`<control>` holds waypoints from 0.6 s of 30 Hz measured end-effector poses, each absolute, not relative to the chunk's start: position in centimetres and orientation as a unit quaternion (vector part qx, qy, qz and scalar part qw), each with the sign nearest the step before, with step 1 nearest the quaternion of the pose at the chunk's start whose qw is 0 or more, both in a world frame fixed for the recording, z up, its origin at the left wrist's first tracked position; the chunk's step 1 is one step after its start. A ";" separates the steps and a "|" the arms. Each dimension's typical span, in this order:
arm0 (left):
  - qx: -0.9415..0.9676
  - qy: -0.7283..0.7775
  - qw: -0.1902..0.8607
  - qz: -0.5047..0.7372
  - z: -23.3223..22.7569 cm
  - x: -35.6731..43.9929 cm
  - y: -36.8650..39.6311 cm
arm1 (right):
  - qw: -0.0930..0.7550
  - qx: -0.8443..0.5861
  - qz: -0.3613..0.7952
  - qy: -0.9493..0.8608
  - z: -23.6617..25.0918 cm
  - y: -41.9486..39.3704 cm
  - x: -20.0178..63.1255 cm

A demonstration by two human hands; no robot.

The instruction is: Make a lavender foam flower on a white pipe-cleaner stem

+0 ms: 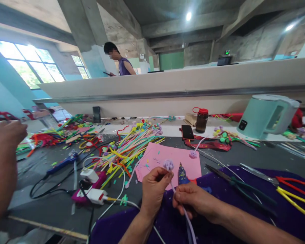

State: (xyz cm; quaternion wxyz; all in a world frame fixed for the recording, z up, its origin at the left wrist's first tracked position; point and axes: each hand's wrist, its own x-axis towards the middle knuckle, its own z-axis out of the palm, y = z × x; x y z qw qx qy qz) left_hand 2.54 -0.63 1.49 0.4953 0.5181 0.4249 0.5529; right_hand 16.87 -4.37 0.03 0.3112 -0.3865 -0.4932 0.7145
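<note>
A small lilac flower head (168,165) stands over the fingertips of my left hand (155,186), which pinches it just below the bloom. My right hand (193,198) is closed on the lilac pipe-cleaner stem (173,188) lower down. The stem's lower part hangs below my right hand. Right behind that hand lies a glue gun (182,174) with a smeared nozzle, partly covered by the fingers. Under it a pink sheet (152,152) carries another lilac flower (193,155) and small scraps.
Pliers (234,181) and red-and-yellow-handled scissors (277,181) lie right. A power strip (87,196), cables and a second glue gun (63,162) sit left, near a bundle of pipe-cleaner flowers (132,142). Behind are a phone (187,132), bottle (202,120) and kettle (261,117). Another person's arm (1,169) enters left.
</note>
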 end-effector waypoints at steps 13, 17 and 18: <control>0.476 0.431 0.550 0.534 1.1 2.5 0.1 | 0.251 -0.390 0.728 -0.506 -0.5 -5.1 16.4; 0.442 0.398 0.611 0.522 0.8 2.5 0.3 | 0.284 -0.413 0.703 -0.505 -0.4 -4.9 16.3; 0.436 0.394 0.622 0.518 0.8 2.6 0.4 | 0.302 -0.415 0.698 -0.500 -0.4 -4.8 16.3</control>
